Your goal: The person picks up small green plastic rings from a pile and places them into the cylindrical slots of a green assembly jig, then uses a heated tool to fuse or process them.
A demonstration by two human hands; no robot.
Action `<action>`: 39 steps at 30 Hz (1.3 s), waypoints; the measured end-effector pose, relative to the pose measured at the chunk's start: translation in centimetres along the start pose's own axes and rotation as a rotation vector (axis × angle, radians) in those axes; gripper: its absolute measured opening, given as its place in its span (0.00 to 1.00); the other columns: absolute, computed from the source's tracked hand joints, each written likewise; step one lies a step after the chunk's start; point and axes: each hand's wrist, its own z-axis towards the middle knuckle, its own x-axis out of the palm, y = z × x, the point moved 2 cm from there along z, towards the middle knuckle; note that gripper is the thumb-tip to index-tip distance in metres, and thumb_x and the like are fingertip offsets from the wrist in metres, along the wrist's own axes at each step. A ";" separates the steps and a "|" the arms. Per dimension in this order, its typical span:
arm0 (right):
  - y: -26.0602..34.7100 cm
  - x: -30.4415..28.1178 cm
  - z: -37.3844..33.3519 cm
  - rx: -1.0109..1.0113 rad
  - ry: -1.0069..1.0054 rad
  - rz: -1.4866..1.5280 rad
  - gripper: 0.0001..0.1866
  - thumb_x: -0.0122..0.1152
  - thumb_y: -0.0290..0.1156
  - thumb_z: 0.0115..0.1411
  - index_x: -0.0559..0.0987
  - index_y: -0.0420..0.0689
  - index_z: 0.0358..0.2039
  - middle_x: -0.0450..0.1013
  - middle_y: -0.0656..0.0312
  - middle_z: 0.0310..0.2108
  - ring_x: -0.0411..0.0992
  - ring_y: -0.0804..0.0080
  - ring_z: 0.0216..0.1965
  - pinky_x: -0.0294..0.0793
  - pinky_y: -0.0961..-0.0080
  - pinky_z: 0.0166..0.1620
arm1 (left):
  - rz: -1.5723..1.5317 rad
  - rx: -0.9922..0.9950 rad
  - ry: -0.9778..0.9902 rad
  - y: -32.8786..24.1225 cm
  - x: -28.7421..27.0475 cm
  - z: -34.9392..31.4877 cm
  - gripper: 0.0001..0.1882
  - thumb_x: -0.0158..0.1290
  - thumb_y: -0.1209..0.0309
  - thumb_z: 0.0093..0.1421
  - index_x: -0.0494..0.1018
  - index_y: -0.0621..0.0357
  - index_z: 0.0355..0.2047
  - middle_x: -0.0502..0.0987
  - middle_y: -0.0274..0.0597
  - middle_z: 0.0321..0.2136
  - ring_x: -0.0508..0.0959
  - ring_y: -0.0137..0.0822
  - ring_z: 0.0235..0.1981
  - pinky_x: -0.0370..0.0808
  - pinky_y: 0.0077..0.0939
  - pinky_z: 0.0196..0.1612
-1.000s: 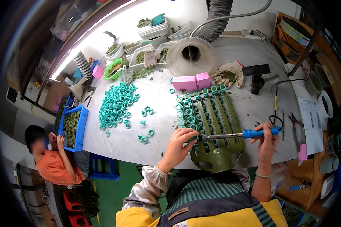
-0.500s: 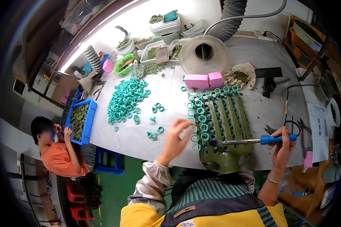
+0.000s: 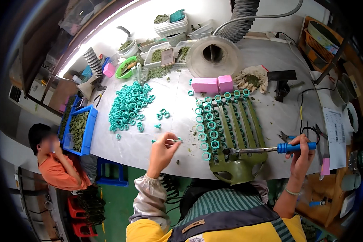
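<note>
My right hand grips the blue handle of a soldering iron; its metal tip lies over the near end of an olive-green slotted rack. Teal plastic rings line the rack's left slots and top edge. My left hand hovers over the white table left of the rack, fingers pinched on a small teal ring. A few loose rings lie beyond it, and a big heap of teal rings sits further left.
Two pink blocks and a dirty glove lie behind the rack. A round clear extraction hood with a grey duct stands at the back among trays of green parts. A blue crate and a seated person in orange are at left. Pliers are at right.
My left hand has left the rack's left edge and moved left over the table, now pinching a loose ring. My right hand keeps the soldering iron over the rack.
</note>
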 end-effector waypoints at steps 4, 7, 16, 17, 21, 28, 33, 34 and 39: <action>0.2 -0.2 -0.1 0.006 0.027 -0.016 0.17 0.53 0.33 0.65 0.76 0.35 0.23 0.72 0.62 0.24 0.70 0.76 0.14 0.73 0.85 0.17 | -0.393 0.294 0.199 -5.4 2.2 -2.9 0.17 0.57 0.84 0.55 0.76 0.59 0.46 0.70 0.39 0.43 0.76 0.28 0.39 0.78 0.21 0.40; -0.1 -0.2 -0.2 0.017 0.051 -0.014 0.16 0.54 0.33 0.65 0.76 0.35 0.23 0.72 0.61 0.24 0.71 0.76 0.14 0.72 0.84 0.17 | -0.377 0.337 0.272 -7.4 4.4 -4.1 0.17 0.55 0.86 0.56 0.77 0.60 0.46 0.70 0.39 0.45 0.76 0.30 0.44 0.78 0.22 0.45; -2.2 0.7 -0.7 0.086 0.099 0.092 0.17 0.54 0.33 0.65 0.78 0.33 0.25 0.74 0.59 0.25 0.72 0.75 0.16 0.73 0.83 0.19 | -0.083 0.608 0.165 -8.2 6.9 -3.8 0.17 0.59 0.80 0.52 0.76 0.59 0.44 0.76 0.42 0.43 0.73 0.46 0.46 0.70 0.36 0.50; -2.2 1.0 -0.8 0.094 0.095 0.086 0.17 0.55 0.33 0.65 0.78 0.33 0.25 0.74 0.59 0.25 0.72 0.74 0.16 0.73 0.83 0.19 | -0.065 0.628 0.163 -8.2 7.0 -3.7 0.17 0.59 0.80 0.53 0.76 0.59 0.44 0.76 0.42 0.43 0.73 0.45 0.45 0.70 0.36 0.50; -1.9 0.6 -0.3 0.071 0.107 0.073 0.17 0.55 0.34 0.65 0.77 0.33 0.23 0.73 0.60 0.24 0.72 0.75 0.15 0.72 0.83 0.19 | -0.036 0.610 0.144 -7.7 7.1 -3.6 0.18 0.60 0.80 0.52 0.77 0.57 0.44 0.77 0.41 0.43 0.74 0.45 0.45 0.71 0.37 0.50; -0.4 -1.9 0.4 0.045 0.016 0.035 0.16 0.55 0.35 0.63 0.76 0.36 0.23 0.71 0.62 0.22 0.68 0.78 0.13 0.69 0.85 0.15 | -0.111 0.561 0.086 -7.0 5.4 -2.8 0.14 0.57 0.81 0.54 0.76 0.59 0.43 0.76 0.43 0.41 0.75 0.44 0.43 0.72 0.36 0.48; -0.4 -1.9 0.9 0.015 0.006 0.038 0.16 0.58 0.38 0.62 0.76 0.39 0.23 0.71 0.63 0.23 0.68 0.79 0.15 0.69 0.87 0.14 | 0.246 0.082 -0.248 3.2 -1.3 -1.2 0.11 0.55 0.77 0.57 0.71 0.60 0.41 0.75 0.50 0.33 0.77 0.48 0.33 0.74 0.39 0.37; -0.4 -1.9 1.0 0.012 -0.009 0.027 0.16 0.58 0.38 0.62 0.76 0.40 0.23 0.72 0.64 0.23 0.68 0.79 0.15 0.68 0.87 0.15 | 0.353 0.086 -0.281 4.8 -1.9 -1.5 0.14 0.57 0.76 0.56 0.70 0.60 0.42 0.75 0.50 0.36 0.76 0.50 0.37 0.73 0.41 0.39; -0.1 -1.8 1.3 0.027 -0.035 -0.009 0.16 0.58 0.41 0.62 0.77 0.41 0.24 0.73 0.63 0.24 0.69 0.79 0.15 0.69 0.87 0.16 | 0.360 0.134 -0.268 7.7 -1.5 -1.2 0.12 0.58 0.78 0.54 0.75 0.60 0.40 0.74 0.48 0.41 0.77 0.49 0.38 0.76 0.36 0.41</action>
